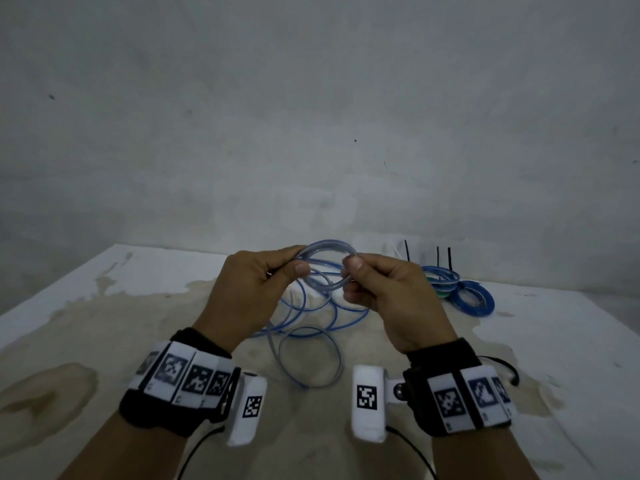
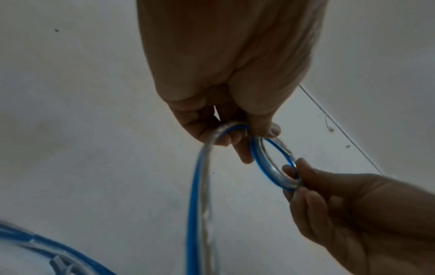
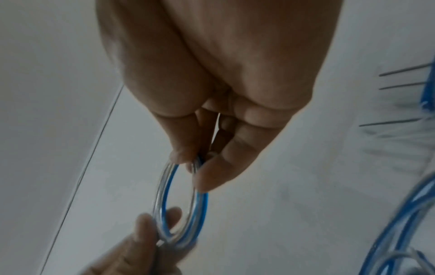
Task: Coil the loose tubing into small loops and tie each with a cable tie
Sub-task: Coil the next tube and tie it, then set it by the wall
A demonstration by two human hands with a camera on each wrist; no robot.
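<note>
Mid-job at the bench: a person's left hand [image 1: 249,285] and right hand [image 1: 384,292] each pinch opposite sides of a small coil [image 1: 327,265] of clear-and-blue tubing, held up in the air at approx. centre of the head view. Left thumb and fingers clench the coil at its 9 o'clock side, right thumb and forefinger at its 3 o'clock side. No cable tie shows on this coil yet.

Progress, as judged: partly done. At 2 o'clock from the hands, a stack of finished coils [image 1: 450,282] lies on the table, black tie tails [image 1: 449,258] sticking up. Still to do: the loose tubing [image 1: 311,337] sprawls in wide curls below the hands at 6 o'clock, running up to the left hand's grip. That length wants winding in, then tying.

The table [image 1: 104,306] is white w/ broad tan stains. Behind it, a bare grey-white wall [image 1: 311,116], scuffed and speckled; light is dim.
</note>
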